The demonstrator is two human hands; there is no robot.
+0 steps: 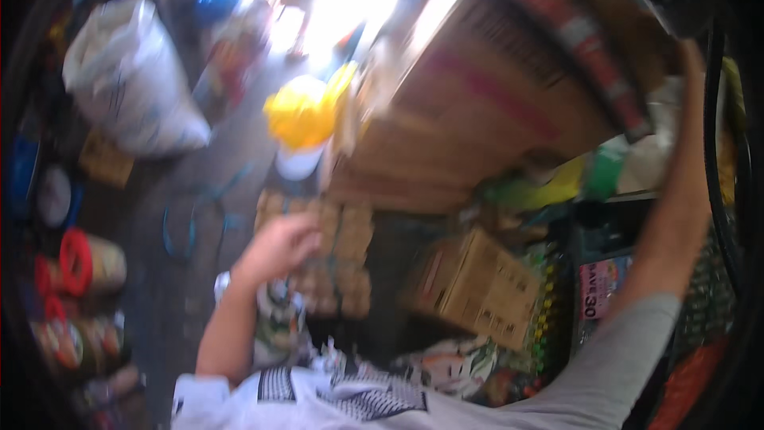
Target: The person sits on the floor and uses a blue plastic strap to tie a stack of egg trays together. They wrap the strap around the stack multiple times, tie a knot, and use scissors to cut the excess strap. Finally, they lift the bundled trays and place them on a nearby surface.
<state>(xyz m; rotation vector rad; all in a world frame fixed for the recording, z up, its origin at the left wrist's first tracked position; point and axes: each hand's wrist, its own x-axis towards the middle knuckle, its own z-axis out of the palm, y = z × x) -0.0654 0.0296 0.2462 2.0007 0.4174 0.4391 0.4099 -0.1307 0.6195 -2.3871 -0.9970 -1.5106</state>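
Observation:
My left hand [285,246] is over a tied stack of brown moulded-pulp trays [353,239], its fingers loosely curled. Motion blur hides whether anything is in it and whether it touches the stack. My right arm stretches up along the right side, past a large cardboard box [477,89]. A dark shape at the upper right corner covers my right hand, so its grip is hidden. Below the large box, a smaller printed cardboard box [492,289] sits tilted beside several bottles [540,310] with yellow and green tops.
A full white sack [131,83] stands at the upper left. Beyond the trays is a yellow plastic bag [301,110]. Containers with red lids [77,261] line the left side. Blue strapping [179,236] lies loose on the dark floor [179,298].

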